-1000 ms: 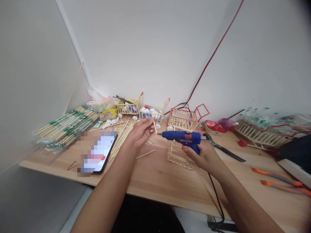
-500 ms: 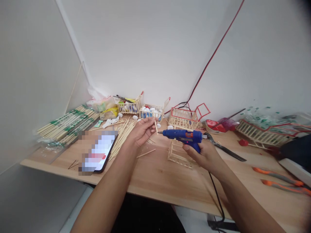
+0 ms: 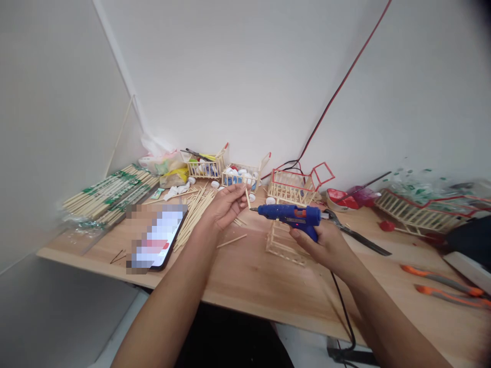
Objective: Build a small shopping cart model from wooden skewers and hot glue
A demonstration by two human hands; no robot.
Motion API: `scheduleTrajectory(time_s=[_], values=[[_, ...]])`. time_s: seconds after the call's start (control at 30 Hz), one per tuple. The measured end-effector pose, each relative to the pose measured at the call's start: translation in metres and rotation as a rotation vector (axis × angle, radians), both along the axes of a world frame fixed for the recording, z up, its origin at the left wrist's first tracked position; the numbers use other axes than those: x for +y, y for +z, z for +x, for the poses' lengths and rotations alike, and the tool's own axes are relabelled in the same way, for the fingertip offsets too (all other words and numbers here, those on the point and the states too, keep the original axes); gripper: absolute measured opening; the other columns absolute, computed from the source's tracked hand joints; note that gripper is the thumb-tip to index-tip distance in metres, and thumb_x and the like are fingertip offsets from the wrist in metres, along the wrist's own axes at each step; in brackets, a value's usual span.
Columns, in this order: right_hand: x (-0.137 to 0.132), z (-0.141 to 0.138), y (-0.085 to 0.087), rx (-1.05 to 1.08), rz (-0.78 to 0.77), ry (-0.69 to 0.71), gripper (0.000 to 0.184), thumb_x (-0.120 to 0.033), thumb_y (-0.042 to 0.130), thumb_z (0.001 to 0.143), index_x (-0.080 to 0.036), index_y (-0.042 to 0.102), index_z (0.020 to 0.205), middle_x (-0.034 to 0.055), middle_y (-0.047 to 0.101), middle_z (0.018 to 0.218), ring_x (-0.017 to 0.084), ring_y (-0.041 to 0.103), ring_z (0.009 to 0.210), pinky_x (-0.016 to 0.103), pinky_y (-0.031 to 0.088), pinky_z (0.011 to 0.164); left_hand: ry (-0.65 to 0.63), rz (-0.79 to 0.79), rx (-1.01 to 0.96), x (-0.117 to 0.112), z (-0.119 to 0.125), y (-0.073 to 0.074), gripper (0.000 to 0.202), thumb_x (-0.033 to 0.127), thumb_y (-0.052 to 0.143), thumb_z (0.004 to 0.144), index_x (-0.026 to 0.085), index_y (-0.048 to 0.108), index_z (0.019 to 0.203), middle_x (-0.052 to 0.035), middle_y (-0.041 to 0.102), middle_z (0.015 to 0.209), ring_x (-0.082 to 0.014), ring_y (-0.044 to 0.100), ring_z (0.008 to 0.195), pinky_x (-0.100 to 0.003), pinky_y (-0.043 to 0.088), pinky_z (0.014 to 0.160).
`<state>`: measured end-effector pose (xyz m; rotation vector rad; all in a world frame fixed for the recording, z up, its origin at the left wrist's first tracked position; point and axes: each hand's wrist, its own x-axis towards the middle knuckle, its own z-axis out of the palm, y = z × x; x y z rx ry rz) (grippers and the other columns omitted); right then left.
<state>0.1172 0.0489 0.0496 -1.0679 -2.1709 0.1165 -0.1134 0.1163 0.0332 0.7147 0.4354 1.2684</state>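
Note:
My left hand (image 3: 229, 204) pinches a short wooden stick (image 3: 248, 198) by its upper part, the lower end pointing down. In my right hand (image 3: 320, 243) is a blue hot glue gun (image 3: 289, 213), its nozzle at the stick's lower end; whether they touch I cannot tell. A small red light shows on the gun. Below it on the table lies a partly built stick frame (image 3: 282, 248), half hidden by the gun and hand. A loose stick (image 3: 232, 241) rests nearer me, and a pile of cut sticks (image 3: 195, 214) spreads beside my left forearm.
A phone (image 3: 159, 237) and packs of chopsticks (image 3: 109, 197) lie at left. Stick-built carts (image 3: 207, 168) line the wall, some filled with bottle caps (image 3: 241, 176). Orange-handled pliers (image 3: 441, 276), a long dark blade (image 3: 360, 237) and a red paint bowl (image 3: 341, 200) are at right. The gun's cord (image 3: 343, 306) hangs over the edge.
The whole view has shifted slightly. My hands keep nearly the same pose, with the glue gun's nozzle still at the stick's lower end.

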Motion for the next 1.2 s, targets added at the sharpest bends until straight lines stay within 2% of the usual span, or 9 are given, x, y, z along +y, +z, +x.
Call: scheduleTrajectory(time_s=[0.2, 0.57, 0.83, 1.2], values=[[-0.0012, -0.0011, 0.0006, -0.001, -0.021, -0.015, 0.035, -0.047, 0.048, 0.092, -0.019, 0.066, 0.078, 0.0023, 0.057, 0.056, 0.019, 0.055, 0.056, 0.029, 0.044, 0.057, -0.023, 0.025, 0.014, 0.0015, 0.0, -0.0027, 0.019, 0.015, 0.081, 0.068, 0.006, 0.069, 0.078, -0.0005, 0.057, 0.062, -0.0035, 0.047, 0.052, -0.014, 0.037, 0.046], [-0.0002, 0.0017, -0.0022, 0.001, -0.018, -0.038, 0.033, -0.045, 0.05, 0.091, -0.018, 0.066, 0.08, 0.004, 0.063, 0.065, 0.018, 0.057, 0.061, 0.028, 0.045, 0.059, 0.001, -0.003, 0.014, -0.0009, 0.0001, 0.0007, 0.017, 0.013, 0.081, 0.067, 0.006, 0.069, 0.077, 0.0003, 0.056, 0.06, -0.0035, 0.047, 0.051, -0.013, 0.037, 0.046], [-0.0003, 0.0008, -0.0018, -0.018, -0.001, -0.017, 0.034, -0.045, 0.049, 0.092, -0.017, 0.068, 0.092, 0.005, 0.065, 0.069, 0.019, 0.059, 0.063, 0.03, 0.047, 0.064, 0.014, -0.006, 0.004, -0.001, -0.0003, 0.0019, 0.014, 0.011, 0.079, 0.069, 0.005, 0.069, 0.076, 0.0008, 0.056, 0.06, -0.0031, 0.047, 0.05, -0.012, 0.038, 0.045], [-0.0007, 0.0004, 0.0, -0.013, -0.017, -0.019, 0.034, -0.046, 0.05, 0.091, -0.019, 0.068, 0.082, 0.0036, 0.061, 0.062, 0.019, 0.057, 0.058, 0.029, 0.046, 0.06, 0.006, -0.003, 0.013, 0.0003, -0.0001, -0.0002, 0.019, 0.013, 0.082, 0.065, 0.006, 0.069, 0.076, 0.0004, 0.057, 0.061, -0.0031, 0.047, 0.051, -0.013, 0.038, 0.045]])
